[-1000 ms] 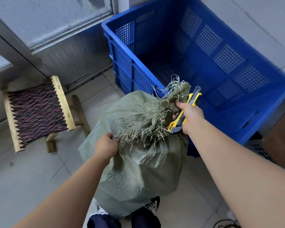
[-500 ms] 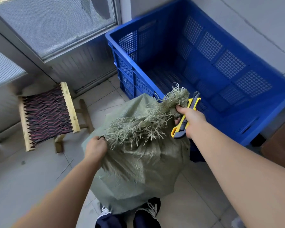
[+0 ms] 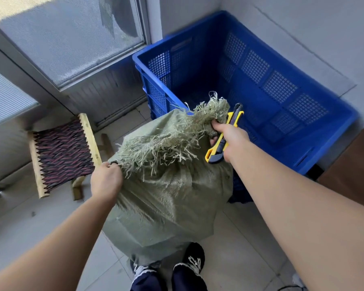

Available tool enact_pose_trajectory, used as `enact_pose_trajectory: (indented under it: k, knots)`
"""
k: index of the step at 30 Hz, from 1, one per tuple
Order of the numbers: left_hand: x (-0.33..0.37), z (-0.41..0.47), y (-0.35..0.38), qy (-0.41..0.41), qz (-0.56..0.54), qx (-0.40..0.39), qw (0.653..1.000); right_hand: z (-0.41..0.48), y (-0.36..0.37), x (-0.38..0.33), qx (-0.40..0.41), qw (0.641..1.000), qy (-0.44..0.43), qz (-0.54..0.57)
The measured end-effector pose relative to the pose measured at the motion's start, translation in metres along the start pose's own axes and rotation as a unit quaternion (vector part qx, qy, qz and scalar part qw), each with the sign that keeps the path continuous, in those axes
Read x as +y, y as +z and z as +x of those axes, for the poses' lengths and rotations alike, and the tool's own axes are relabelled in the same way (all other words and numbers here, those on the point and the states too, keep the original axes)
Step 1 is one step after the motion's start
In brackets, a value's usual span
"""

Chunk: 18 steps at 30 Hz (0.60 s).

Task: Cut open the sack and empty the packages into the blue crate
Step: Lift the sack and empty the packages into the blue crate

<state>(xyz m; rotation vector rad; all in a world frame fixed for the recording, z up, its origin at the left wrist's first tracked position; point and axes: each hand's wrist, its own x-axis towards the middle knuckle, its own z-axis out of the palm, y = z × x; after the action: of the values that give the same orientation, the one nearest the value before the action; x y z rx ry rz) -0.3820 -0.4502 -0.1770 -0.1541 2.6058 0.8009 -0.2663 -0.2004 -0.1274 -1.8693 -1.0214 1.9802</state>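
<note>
no writing, label, brand or number can be read anywhere; the green woven sack, the yellow utility knife and the blue crate carry no legible marking.

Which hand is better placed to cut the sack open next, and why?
Right. The right hand holds the utility knife beside the frayed top of the sack; the left hand only grips its other edge, steadying it.
</note>
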Motion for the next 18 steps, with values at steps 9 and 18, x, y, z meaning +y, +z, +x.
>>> enact_pose_trajectory:
  k: [9, 18]
  knots:
    - [0.032, -0.013, -0.04, 0.067, -0.02, 0.025, 0.997, -0.033, 0.006, -0.03, 0.007, 1.0, -0.021, 0.019]
    - [0.053, -0.021, -0.078, 0.077, -0.045, 0.019, 0.996, -0.072, 0.021, -0.066, 0.007, 0.998, -0.05, 0.024]
